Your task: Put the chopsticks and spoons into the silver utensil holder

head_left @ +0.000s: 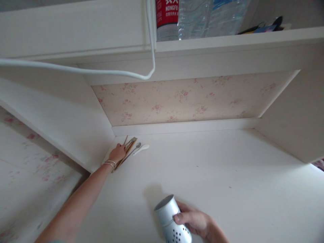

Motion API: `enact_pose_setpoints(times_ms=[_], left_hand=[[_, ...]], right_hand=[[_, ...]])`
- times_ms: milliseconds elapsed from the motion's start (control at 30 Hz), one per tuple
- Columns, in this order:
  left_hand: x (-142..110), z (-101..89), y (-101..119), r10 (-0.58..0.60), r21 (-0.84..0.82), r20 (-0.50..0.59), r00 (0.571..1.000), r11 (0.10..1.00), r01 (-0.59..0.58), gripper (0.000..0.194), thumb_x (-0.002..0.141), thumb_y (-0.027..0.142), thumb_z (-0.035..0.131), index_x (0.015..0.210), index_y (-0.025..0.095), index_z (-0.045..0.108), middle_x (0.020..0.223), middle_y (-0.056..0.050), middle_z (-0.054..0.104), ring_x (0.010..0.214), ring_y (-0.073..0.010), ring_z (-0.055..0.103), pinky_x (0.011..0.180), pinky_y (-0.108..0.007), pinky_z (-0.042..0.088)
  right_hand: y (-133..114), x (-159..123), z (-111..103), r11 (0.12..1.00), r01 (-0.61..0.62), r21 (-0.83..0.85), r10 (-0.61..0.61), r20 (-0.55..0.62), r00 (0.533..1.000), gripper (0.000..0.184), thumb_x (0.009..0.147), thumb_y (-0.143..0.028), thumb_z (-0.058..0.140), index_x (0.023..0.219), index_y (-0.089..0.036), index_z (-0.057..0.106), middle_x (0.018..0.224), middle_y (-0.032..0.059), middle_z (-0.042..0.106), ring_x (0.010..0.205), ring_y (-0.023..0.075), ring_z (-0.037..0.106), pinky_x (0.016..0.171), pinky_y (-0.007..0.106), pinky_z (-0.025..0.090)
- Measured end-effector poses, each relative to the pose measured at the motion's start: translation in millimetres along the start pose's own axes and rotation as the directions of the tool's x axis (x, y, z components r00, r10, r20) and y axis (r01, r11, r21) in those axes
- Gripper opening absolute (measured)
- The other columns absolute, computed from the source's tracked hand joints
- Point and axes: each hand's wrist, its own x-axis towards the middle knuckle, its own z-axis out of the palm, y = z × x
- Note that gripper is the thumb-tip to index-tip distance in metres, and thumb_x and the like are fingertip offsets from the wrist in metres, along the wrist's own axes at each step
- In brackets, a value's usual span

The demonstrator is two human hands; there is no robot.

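Note:
My left hand [117,153] reaches to the far left corner of the white desk [227,175]. Its fingers rest closed on a bundle of wooden utensils and chopsticks [128,147] lying there. A metal spoon [136,146] and a white spoon [142,149] lie just right of the bundle. Near the front edge, my right hand [196,222] grips a white perforated metal utensil holder [171,221], tilted with its open mouth pointing up and left.
A floral back panel [189,99] closes the desk recess, with white side walls left and right. A shelf [240,40] above carries water bottles [202,17]. A white cable [101,71] hangs across the upper left.

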Motion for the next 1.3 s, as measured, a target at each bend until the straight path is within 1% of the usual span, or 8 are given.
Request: enact_pose_setpoints(times_ms=[133,267,433,600,800,900,1100,1300], left_hand=[[0.6,-2.4,-4.4,-0.024,-0.012,-0.016,1.0,1.0,0.024,0.044,0.093,0.034,0.03,0.126,0.017,0.055,0.115,-0.017,0.058,0.086,-0.0255,0.067,0.081,-0.039,0.05],[-5.8,-5.0,-1.8,0.015,-0.02,-0.042,0.999,1.0,-0.016,0.044,0.091,0.028,0.036,0.132,0.024,0.051,0.122,-0.015,0.055,0.092,-0.0251,0.065,0.085,-0.039,0.049],[-11.8,-2.3,8.4,0.084,-0.021,-0.065,0.994,0.996,-0.086,0.037,0.093,0.034,0.034,0.108,0.022,0.066,0.126,-0.016,0.056,0.115,-0.0305,0.056,0.096,-0.043,0.043],[-3.2,3.2,12.3,0.085,-0.058,0.007,0.996,0.995,-0.085,0.037,0.093,0.038,0.036,0.101,0.019,0.067,0.115,-0.016,0.065,0.104,-0.0276,0.063,0.09,-0.042,0.046],[15.0,-2.2,7.9,-0.003,-0.073,0.126,0.992,0.997,0.012,0.032,0.085,0.041,0.049,0.093,0.017,0.068,0.103,-0.02,0.071,0.1,-0.0378,0.066,0.084,-0.058,0.043],[18.3,-6.5,10.1,0.013,-0.099,0.146,0.989,0.995,0.001,0.032,0.083,0.041,0.051,0.09,0.015,0.069,0.101,-0.02,0.072,0.095,-0.035,0.067,0.082,-0.049,0.047],[11.9,-12.3,11.9,0.09,-0.198,0.053,0.995,0.977,-0.078,0.036,0.092,0.045,0.039,0.098,0.026,0.069,0.104,-0.007,0.073,0.095,-0.0234,0.067,0.081,-0.032,0.048],[15.6,-16.0,0.0,-0.095,-0.27,0.01,0.995,0.958,0.095,0.036,0.091,0.027,0.039,0.116,0.016,0.063,0.081,-0.006,0.075,0.069,-0.0171,0.069,0.067,-0.024,0.05]], right_hand=[[-1.2,-0.2,2.3,1.0,0.005,0.003,-0.005,-0.002,1.0,0.067,0.058,-0.037,0.084,0.118,-0.013,0.062,0.096,0.0081,0.072,0.087,0.0226,0.068,0.078,0.031,0.049],[-2.5,-0.5,3.8,1.0,0.011,0.0,-0.011,0.0,1.0,0.067,0.058,-0.039,0.085,0.116,-0.012,0.062,0.096,0.0083,0.071,0.086,0.0223,0.067,0.079,0.031,0.048],[-0.9,-1.0,2.9,1.0,-0.001,-0.004,0.0,-0.01,1.0,0.067,0.058,-0.04,0.085,0.115,-0.012,0.062,0.095,0.0085,0.071,0.088,0.0232,0.067,0.078,0.032,0.048],[-0.5,-2.2,3.5,1.0,0.007,-0.012,-0.007,-0.02,1.0,0.069,0.058,-0.041,0.084,0.117,-0.012,0.062,0.095,0.0084,0.071,0.088,0.0231,0.067,0.077,0.031,0.048],[-2.0,-2.8,5.1,1.0,0.011,-0.011,-0.011,-0.016,1.0,0.069,0.058,-0.04,0.085,0.118,-0.013,0.062,0.1,0.0088,0.071,0.089,0.023,0.067,0.078,0.03,0.049],[-0.9,-2.3,3.9,1.0,0.018,-0.01,-0.018,-0.015,1.0,0.072,0.057,-0.04,0.085,0.119,-0.012,0.061,0.098,0.0091,0.071,0.086,0.0233,0.068,0.077,0.031,0.049],[0.4,-1.6,0.6,1.0,0.017,0.006,-0.017,0.002,1.0,0.066,0.061,-0.037,0.084,0.117,-0.011,0.062,0.098,0.0094,0.071,0.087,0.0223,0.067,0.077,0.031,0.048],[1.7,-2.2,0.6,0.999,0.028,0.017,-0.028,0.006,1.0,0.061,0.062,-0.038,0.084,0.115,-0.014,0.063,0.096,0.0076,0.072,0.084,0.0212,0.068,0.076,0.03,0.05]])
